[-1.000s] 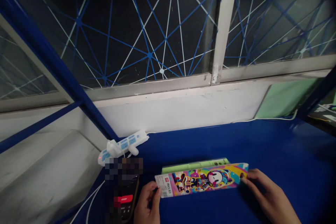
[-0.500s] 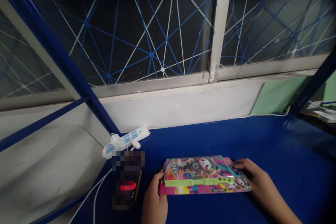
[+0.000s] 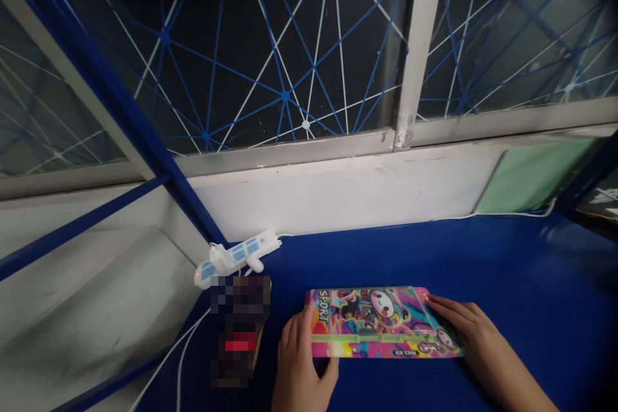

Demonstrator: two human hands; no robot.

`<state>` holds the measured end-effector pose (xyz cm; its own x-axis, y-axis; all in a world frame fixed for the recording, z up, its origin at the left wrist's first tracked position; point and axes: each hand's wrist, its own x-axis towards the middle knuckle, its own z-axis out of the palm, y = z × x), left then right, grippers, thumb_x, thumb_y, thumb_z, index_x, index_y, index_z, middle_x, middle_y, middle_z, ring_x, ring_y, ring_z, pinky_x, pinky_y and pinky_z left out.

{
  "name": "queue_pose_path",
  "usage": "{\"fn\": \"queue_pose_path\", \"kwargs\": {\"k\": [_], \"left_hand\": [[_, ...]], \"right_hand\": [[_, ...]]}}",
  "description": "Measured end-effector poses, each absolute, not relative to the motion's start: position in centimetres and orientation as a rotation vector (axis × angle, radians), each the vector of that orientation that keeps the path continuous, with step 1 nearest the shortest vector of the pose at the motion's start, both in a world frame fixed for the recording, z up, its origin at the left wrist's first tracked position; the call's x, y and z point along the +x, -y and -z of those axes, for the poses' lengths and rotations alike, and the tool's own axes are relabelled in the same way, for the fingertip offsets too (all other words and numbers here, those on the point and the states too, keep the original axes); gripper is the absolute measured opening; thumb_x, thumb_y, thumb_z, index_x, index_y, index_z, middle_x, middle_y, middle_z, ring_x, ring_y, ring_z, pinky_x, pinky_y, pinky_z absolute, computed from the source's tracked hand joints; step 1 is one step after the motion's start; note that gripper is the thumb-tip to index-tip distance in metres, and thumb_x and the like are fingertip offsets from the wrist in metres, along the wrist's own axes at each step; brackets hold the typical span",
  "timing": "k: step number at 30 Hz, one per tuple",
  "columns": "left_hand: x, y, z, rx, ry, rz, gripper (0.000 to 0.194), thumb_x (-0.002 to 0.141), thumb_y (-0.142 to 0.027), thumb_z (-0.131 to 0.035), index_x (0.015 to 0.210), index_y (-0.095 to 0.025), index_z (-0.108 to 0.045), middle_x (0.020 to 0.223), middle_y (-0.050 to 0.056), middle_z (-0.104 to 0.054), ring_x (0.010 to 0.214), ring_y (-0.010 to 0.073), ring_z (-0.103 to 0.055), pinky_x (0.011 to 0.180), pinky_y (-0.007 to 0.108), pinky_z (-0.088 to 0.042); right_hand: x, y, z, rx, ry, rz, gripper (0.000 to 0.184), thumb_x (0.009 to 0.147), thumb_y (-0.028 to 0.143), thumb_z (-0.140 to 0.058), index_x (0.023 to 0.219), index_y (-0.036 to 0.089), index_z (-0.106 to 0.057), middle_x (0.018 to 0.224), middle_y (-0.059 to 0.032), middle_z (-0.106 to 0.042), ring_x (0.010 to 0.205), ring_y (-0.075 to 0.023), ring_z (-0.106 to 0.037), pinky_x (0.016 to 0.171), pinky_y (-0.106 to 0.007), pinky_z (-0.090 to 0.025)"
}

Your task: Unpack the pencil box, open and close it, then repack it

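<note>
A colourful pencil box (image 3: 371, 312) on a matching printed backing lies in front of me, with a cartoon character and the word SPORT on its face. Along its near side runs a pale green strip. My left hand (image 3: 304, 357) holds the left end, fingers over the edge and thumb at the near edge. At the other end, my right hand (image 3: 476, 341) grips the right edge with its fingers along the side; its thumb is hidden.
A blue table (image 3: 410, 257) carries the box. To the left are a blurred-out phone (image 3: 241, 335) and a white power strip (image 3: 255, 244) with plugs and cables. Behind stand a white wall (image 3: 338, 199), a green panel (image 3: 535, 177) and patterned windows.
The box now looks flatter, its near side less exposed. My left hand has shifted further over its left end, the thumb now showing at the near edge. The camera view has moved slightly.
</note>
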<state>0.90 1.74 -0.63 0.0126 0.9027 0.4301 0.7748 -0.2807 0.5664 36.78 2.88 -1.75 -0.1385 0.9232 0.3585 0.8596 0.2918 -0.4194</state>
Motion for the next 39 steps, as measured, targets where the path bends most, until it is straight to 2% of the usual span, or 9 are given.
{"fn": "queue_pose_path", "kwargs": {"k": [5, 10, 14, 17, 23, 28, 31, 35, 39], "left_hand": [[0.9, -1.7, 0.4, 2.193, -1.79, -1.042, 0.081, 0.076, -0.024, -0.065, 0.152, -0.024, -0.036, 0.141, 0.014, -0.056, 0.129, 0.036, -0.051, 0.102, 0.051, -0.046], [0.1, -1.8, 0.7, 2.226, -1.786, -0.995, 0.064, 0.09, -0.03, -0.058, 0.15, -0.023, -0.037, 0.141, 0.015, -0.057, 0.129, 0.0331, -0.054, 0.102, 0.05, -0.047], [-0.4, -2.0, 0.6, 2.245, -1.743, -0.97, 0.061, 0.093, -0.033, -0.058, 0.149, -0.021, -0.038, 0.141, 0.016, -0.057, 0.129, 0.032, -0.056, 0.102, 0.048, -0.049], [-0.3, -2.0, 0.4, 2.214, -1.758, -0.993, 0.063, 0.093, -0.034, -0.058, 0.151, -0.02, -0.036, 0.143, 0.017, -0.056, 0.13, 0.0318, -0.055, 0.103, 0.048, -0.049], [-0.1, -1.9, 0.8, 2.139, -1.784, -0.924, 0.068, 0.094, -0.037, -0.056, 0.155, -0.021, -0.031, 0.152, 0.016, -0.047, 0.138, 0.0319, -0.048, 0.108, 0.05, -0.045], [-0.2, -1.6, 0.6, 2.056, -1.794, -0.935, 0.066, 0.093, -0.038, -0.057, 0.153, -0.023, -0.036, 0.151, 0.013, -0.05, 0.137, 0.0297, -0.049, 0.11, 0.047, -0.044], [-0.2, -1.4, -0.3, 1.942, -1.812, -0.972, 0.06, 0.091, -0.032, -0.06, 0.149, -0.026, -0.043, 0.138, 0.01, -0.061, 0.126, 0.0267, -0.059, 0.103, 0.04, -0.05], [-0.2, -1.2, -1.1, 1.927, -1.878, -0.975, 0.058, 0.087, -0.024, -0.066, 0.144, -0.029, -0.052, 0.1, 0.005, -0.072, 0.095, 0.024, -0.071, 0.083, 0.033, -0.057], [-0.2, -0.7, -1.1, 2.146, -1.858, -1.12, 0.057, 0.088, -0.025, -0.069, 0.142, -0.03, -0.053, 0.094, 0.004, -0.073, 0.084, 0.0231, -0.071, 0.075, 0.031, -0.056]], "right_hand": [[37.2, -3.1, 2.9, -1.575, 2.073, -0.124, 0.053, 0.086, 0.014, -0.048, 0.134, 0.028, -0.064, 0.139, -0.0014, -0.062, 0.095, -0.0235, -0.068, 0.084, -0.04, -0.059], [36.9, -3.1, 3.0, -1.596, 2.063, -0.118, 0.053, 0.088, 0.014, -0.045, 0.137, 0.029, -0.062, 0.141, -0.002, -0.061, 0.094, -0.0243, -0.067, 0.084, -0.043, -0.058], [36.0, -2.6, 1.3, -1.592, 2.06, -0.113, 0.037, 0.097, 0.031, -0.048, 0.126, 0.027, -0.069, 0.136, -0.0057, -0.065, 0.109, -0.0282, -0.064, 0.092, -0.047, -0.055], [35.2, -1.9, 0.2, -1.566, 2.071, -0.159, 0.034, 0.098, 0.037, -0.051, 0.127, 0.029, -0.067, 0.137, -0.0053, -0.064, 0.124, -0.0285, -0.057, 0.102, -0.048, -0.049], [34.0, -1.4, 1.3, -1.586, 2.063, -0.254, 0.07, 0.093, 0.047, -0.06, 0.154, 0.024, -0.034, 0.139, -0.013, -0.059, 0.121, -0.0275, -0.059, 0.102, -0.044, -0.049], [32.1, -2.5, 3.2, -1.686, 2.001, -0.125, 0.078, 0.091, 0.051, -0.06, 0.156, 0.02, -0.028, 0.133, -0.0188, -0.061, 0.118, -0.034, -0.06, 0.096, -0.051, -0.049], [30.8, -2.5, 3.9, -1.729, 1.953, -0.038, 0.076, 0.094, 0.049, -0.056, 0.157, 0.018, -0.026, 0.136, -0.0211, -0.06, 0.121, -0.0362, -0.06, 0.098, -0.054, -0.048], [30.1, -2.0, 4.1, -1.689, 1.921, -0.013, 0.072, 0.096, 0.048, -0.053, 0.156, 0.018, -0.027, 0.138, -0.0203, -0.06, 0.122, -0.0354, -0.061, 0.099, -0.055, -0.048], [30.3, -1.3, 2.9, -1.641, 1.824, 0.006, 0.069, 0.094, 0.05, -0.055, 0.153, 0.024, -0.031, 0.136, -0.0146, -0.063, 0.119, -0.0332, -0.062, 0.093, -0.049, -0.053]]}}
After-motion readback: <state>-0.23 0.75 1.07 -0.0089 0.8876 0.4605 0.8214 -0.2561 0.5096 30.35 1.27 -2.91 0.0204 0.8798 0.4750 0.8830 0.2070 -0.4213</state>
